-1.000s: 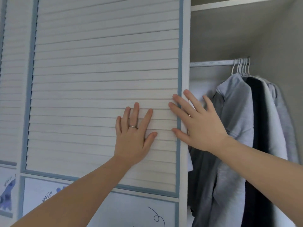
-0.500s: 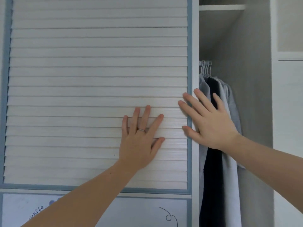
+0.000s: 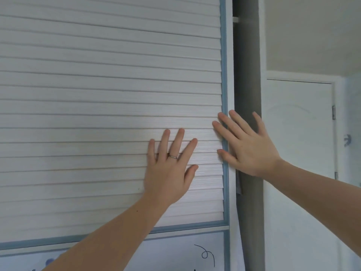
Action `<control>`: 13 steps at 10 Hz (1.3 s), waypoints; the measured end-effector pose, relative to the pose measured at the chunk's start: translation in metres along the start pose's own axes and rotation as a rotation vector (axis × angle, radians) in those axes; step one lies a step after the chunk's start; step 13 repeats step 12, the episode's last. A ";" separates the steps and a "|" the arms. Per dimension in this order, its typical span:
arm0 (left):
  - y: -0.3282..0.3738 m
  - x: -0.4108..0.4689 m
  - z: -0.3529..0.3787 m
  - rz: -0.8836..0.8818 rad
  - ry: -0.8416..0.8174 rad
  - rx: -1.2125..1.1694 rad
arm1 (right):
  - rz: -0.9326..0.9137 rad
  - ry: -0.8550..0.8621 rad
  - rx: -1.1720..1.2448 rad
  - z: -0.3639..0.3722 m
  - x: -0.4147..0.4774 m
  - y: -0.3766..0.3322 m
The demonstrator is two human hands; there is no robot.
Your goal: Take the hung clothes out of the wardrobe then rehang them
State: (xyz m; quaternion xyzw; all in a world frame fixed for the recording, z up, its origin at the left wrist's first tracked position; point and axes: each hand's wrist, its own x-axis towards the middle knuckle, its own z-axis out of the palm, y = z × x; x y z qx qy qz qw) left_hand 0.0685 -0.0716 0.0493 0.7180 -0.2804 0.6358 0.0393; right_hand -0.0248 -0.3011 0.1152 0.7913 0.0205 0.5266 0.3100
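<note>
Clothes, hidden inside the wardrobe [image 3: 248, 65], seem rehung: my left hand [image 3: 168, 169] and right hand [image 3: 248, 145], fingers [image 3: 180, 139] flat and released, press the louvred door [image 3: 97, 94]; shutting it fully likely needs one push rightward.

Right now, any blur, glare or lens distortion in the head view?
Head view: slats of the louvred door smear softly toward the left; left hand and right hand sharper; wide-angle lens bows the slats; light soft, no glare; the narrow wardrobe gap sits in shadow.
</note>
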 end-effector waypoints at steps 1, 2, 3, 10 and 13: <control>0.017 0.006 0.004 -0.001 -0.003 -0.002 | 0.017 -0.012 -0.037 0.003 -0.010 0.015; 0.034 0.013 0.009 -0.002 0.001 -0.009 | 0.020 -0.020 -0.084 0.006 -0.020 0.031; 0.052 0.019 0.014 -0.006 -0.008 -0.010 | 0.025 -0.014 -0.119 0.010 -0.029 0.046; 0.066 0.025 0.017 0.006 0.007 0.121 | 0.013 0.015 -0.017 0.026 -0.042 0.059; 0.068 0.027 -0.002 -0.023 -0.174 0.043 | 0.024 -0.052 0.160 0.011 -0.059 0.062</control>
